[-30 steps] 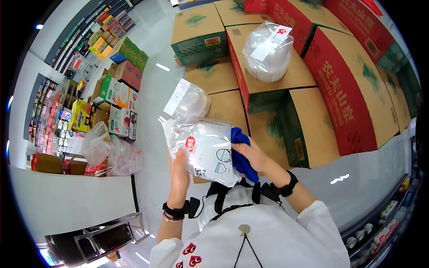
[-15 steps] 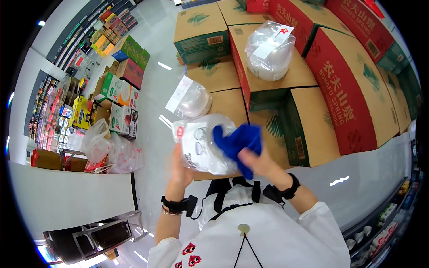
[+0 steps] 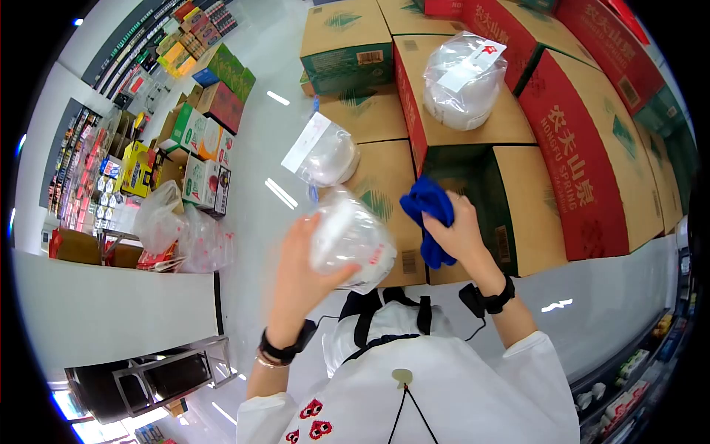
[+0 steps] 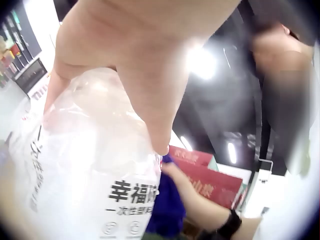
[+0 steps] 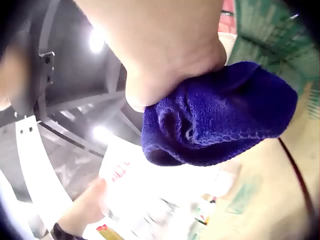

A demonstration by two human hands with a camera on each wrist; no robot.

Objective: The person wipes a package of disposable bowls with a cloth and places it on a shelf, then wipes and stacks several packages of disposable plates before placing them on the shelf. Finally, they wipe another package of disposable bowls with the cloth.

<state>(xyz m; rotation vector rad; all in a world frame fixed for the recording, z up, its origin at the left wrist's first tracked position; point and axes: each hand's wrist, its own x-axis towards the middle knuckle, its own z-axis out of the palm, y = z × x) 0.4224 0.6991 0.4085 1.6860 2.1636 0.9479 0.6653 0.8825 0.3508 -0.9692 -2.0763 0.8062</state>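
My left hand grips a clear plastic pack of disposable bowls, thumb on the near side, above the near cartons. In the left wrist view, black printing shows on the wrapper beneath the spread thumb and fingers. A bunched blue cloth is in my right hand, to the right of the pack and apart from it. The right wrist view shows the cloth's fuzzy weave and stitched edge. A similar wrapped pack sits on a carton just beyond, and another pack sits on a higher carton.
Brown, green and red cartons stand stacked ahead and to the right, with a dark recess beside my right hand. At left, a white counter lies near plastic bags and product boxes.
The pack has been turned so its printed face no longer faces up in the head view. My right hand has drawn the cloth away from it to the right.
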